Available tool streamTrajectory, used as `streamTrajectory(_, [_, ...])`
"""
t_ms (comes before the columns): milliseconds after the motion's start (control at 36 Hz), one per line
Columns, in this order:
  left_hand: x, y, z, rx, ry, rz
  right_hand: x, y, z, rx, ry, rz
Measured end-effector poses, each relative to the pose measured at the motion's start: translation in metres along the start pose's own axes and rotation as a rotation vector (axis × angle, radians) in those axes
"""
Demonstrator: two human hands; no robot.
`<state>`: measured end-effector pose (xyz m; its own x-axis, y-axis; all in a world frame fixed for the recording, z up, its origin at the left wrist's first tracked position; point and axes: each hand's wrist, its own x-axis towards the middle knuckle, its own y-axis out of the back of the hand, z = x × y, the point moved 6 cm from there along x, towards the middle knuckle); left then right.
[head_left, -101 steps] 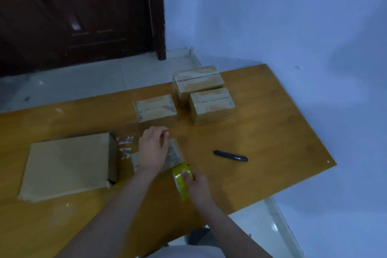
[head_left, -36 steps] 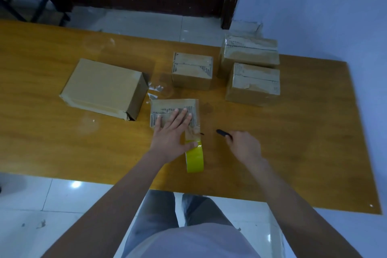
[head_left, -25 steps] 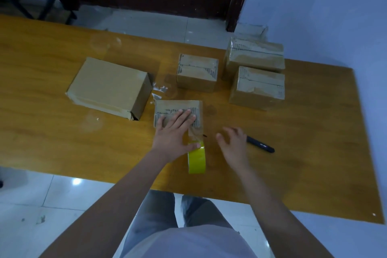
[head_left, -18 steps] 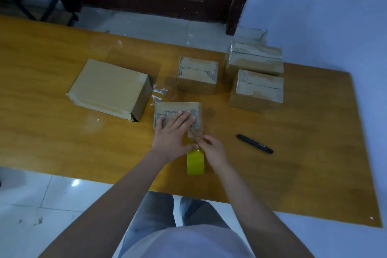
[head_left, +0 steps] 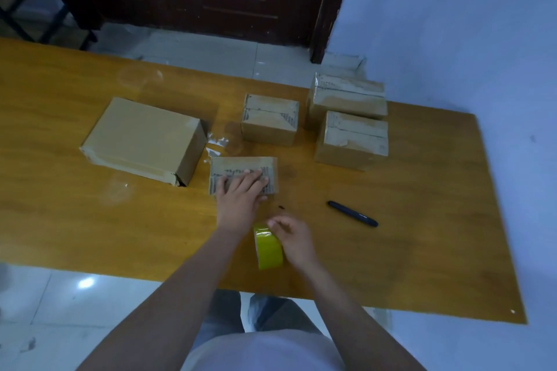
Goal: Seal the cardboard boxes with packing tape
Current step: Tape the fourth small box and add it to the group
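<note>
left hand [head_left: 239,199] flat, fingers spread on the small box [head_left: 243,174], right hand [head_left: 294,238] curled round the yellow tape roll [head_left: 267,247] just nearer, black pen [head_left: 352,213] off right

Yellow-green tape roll [head_left: 267,247]; tan cardboard box [head_left: 243,173] with black print lines under the left fingers [head_left: 254,179]; black pen [head_left: 352,213]; orange-brown wooden table [head_left: 90,214].

Both forearms were bare from the bottom of the view to the wrists, with no sleeve, watch or ring showing on the left hand [head_left: 241,202] or the right hand [head_left: 294,235]. A white top [head_left: 262,351] covered the torso at the lower edge. Below the table edge, grey-blue trousers [head_left: 229,312] covered both legs.
</note>
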<state>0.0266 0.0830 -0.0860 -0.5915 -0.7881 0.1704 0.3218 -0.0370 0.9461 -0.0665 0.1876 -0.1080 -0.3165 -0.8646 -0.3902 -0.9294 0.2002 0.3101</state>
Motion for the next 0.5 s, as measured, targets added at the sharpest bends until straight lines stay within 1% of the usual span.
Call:
streamTrajectory(83, [0.000, -0.001, -0.001, 0.049, -0.087, 0.069, -0.002, 0.017, 0.001, 0.088, -0.002, 0.079])
streamTrajectory(139, [0.001, -0.001, -0.005, 0.029, -0.145, 0.090, -0.002, 0.030, 0.005, 0.139, -0.014, 0.125])
streamTrajectory(278, [0.001, 0.005, -0.020, -0.121, -0.243, 0.029, -0.005, 0.058, 0.018, 0.228, -0.052, 0.230])
streamTrajectory(361, [0.005, 0.014, -0.014, -0.155, -0.189, 0.021, -0.006, 0.065, 0.023, 0.264, -0.067, 0.248])
streamTrajectory(444, [0.018, 0.018, 0.000, -0.094, -0.076, 0.008, -0.005, 0.063, 0.022, 0.223, -0.064, 0.227])
streamTrajectory(500, [0.028, 0.016, 0.007, -0.036, -0.028, -0.033, -0.003, 0.060, 0.021, 0.177, -0.056, 0.208])
